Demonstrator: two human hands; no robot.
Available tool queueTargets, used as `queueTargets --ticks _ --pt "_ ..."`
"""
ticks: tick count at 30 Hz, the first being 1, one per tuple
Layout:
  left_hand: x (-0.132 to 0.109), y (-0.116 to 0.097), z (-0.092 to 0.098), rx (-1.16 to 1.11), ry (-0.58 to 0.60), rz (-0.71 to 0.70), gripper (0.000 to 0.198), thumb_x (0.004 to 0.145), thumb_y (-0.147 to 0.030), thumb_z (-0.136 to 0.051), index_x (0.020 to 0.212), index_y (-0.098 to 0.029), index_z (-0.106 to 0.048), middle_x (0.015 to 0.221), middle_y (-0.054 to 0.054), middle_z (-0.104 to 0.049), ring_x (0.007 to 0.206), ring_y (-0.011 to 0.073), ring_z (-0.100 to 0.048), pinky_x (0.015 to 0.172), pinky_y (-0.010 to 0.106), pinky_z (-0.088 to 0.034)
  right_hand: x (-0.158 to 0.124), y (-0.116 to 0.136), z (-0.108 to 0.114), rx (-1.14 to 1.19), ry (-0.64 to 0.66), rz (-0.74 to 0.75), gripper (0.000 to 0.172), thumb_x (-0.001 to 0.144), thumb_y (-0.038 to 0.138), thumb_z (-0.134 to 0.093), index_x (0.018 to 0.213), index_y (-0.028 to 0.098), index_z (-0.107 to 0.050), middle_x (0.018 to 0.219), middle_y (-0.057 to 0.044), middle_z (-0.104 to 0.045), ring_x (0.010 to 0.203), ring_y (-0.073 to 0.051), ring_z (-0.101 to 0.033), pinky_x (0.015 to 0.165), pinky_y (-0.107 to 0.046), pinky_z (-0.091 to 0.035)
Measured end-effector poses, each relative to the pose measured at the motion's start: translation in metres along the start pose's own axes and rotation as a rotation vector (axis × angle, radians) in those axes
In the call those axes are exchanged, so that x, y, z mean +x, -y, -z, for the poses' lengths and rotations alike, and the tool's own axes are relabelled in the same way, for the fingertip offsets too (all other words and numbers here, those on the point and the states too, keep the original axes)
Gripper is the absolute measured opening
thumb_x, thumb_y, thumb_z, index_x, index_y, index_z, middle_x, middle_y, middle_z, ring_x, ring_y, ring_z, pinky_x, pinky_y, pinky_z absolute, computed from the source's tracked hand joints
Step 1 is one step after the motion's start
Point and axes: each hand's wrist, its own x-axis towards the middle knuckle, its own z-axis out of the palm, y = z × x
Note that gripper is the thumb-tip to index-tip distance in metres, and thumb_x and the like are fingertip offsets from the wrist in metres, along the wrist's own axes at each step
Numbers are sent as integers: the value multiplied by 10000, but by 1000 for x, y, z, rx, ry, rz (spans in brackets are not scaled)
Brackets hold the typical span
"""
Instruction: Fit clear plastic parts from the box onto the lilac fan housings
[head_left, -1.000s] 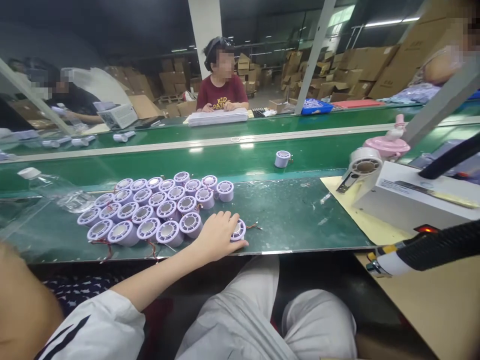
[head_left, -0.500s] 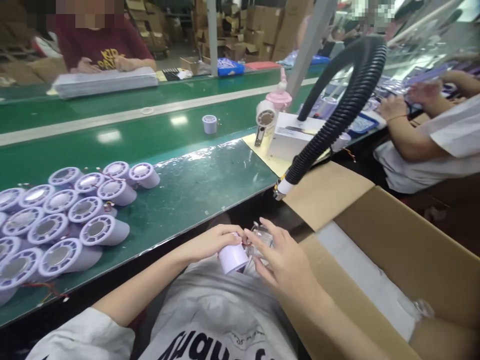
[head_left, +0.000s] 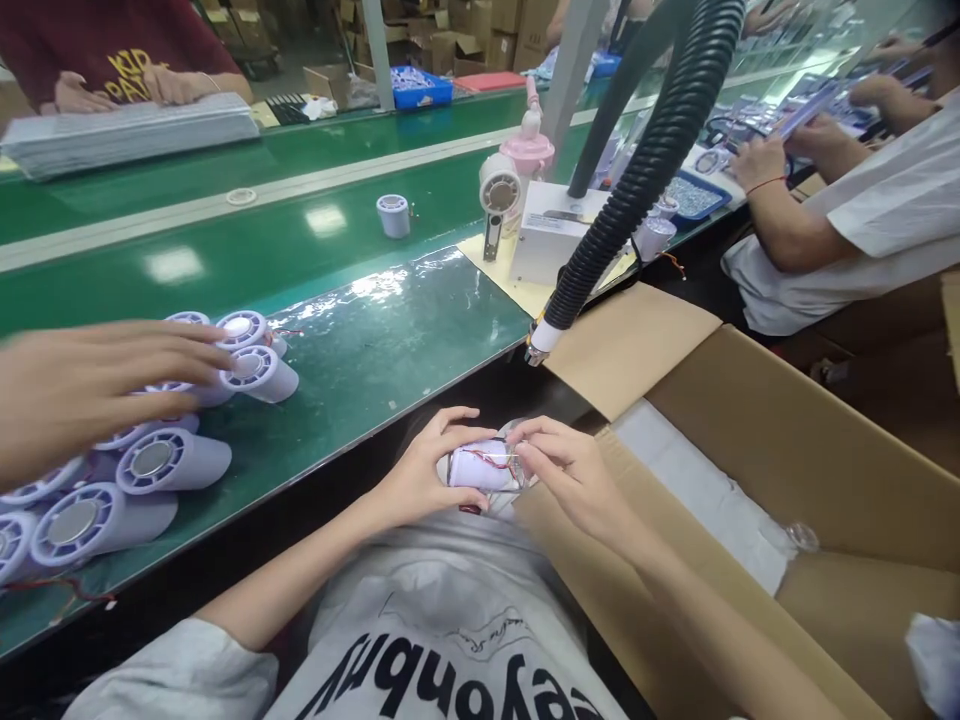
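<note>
A lilac fan housing (head_left: 472,470), a short cylinder with thin red wires along its side, lies sideways in front of my shirt. My left hand (head_left: 420,470) is closed around its left end, thumb below and fingers above. My right hand (head_left: 574,470) pinches at the right end, where a clear plastic cover (head_left: 517,475) surrounds the housing and wires. How far the cover reaches under my left fingers is hidden. Several more lilac housings (head_left: 172,460) stand in rows on the green bench at left, and another person's hand (head_left: 112,390), blurred, reaches over them.
A black flexible hose (head_left: 637,190) arches down to a nozzle beside the bench edge. At right stands an open cardboard box (head_left: 810,450). A handheld fan (head_left: 499,200) and a white box (head_left: 555,235) stand behind; a single housing (head_left: 394,215) sits on the belt. A co-worker's arms (head_left: 795,200) are at right.
The housing has been turned sideways and now sits within the clear cover that my right hand held beside it. Another person's hand has come in from the left over the rows. The view has shifted.
</note>
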Motion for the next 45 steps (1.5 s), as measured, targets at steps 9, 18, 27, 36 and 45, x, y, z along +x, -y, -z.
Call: queueTargets --ticks 9,18,27,36,45 --pt "-10 0 0 -580 74 250 561 753 -318 -741 1263 -205 -538 1327 114 -550 1152 242 -570 975 374 -475 -15 -22 3 -114 202 215 415 854 259 -689 1254 258 -577 1416 -88 -495 1271 -263 -501 1063 -438 -427" --pt "-13 -16 9 -460 194 124 721 702 -233 -792 1355 -279 -490 1423 91 -492 1243 262 -532 1033 383 -454 -24 -13 5 92 208 46 428 847 285 -701 1242 266 -535 1283 -67 -577 1108 -227 -605 958 -397 -537" --pt "-17 -21 11 -245 166 -7 718 703 -256 -791 1359 -269 -499 1399 109 -514 1243 279 -531 1044 429 -448 -23 -3 6 301 247 -133 372 838 286 -698 1179 271 -549 1176 -43 -597 1051 -197 -597 862 -317 -542" --pt "-18 -22 10 -199 175 -42 714 719 -252 -782 1368 -279 -486 1406 96 -503 1266 262 -518 1064 400 -435 -22 -3 3 526 292 -321 330 869 346 -657 1145 246 -507 988 -16 -638 868 -148 -607 745 -257 -488" --pt "-19 -20 11 -208 179 -35 717 716 -240 -784 1366 -269 -485 1394 97 -505 1274 247 -506 1037 355 -457 -24 -13 -4 621 271 -461 382 880 511 -604 1088 210 -494 844 11 -630 673 -122 -663 671 -251 -546"
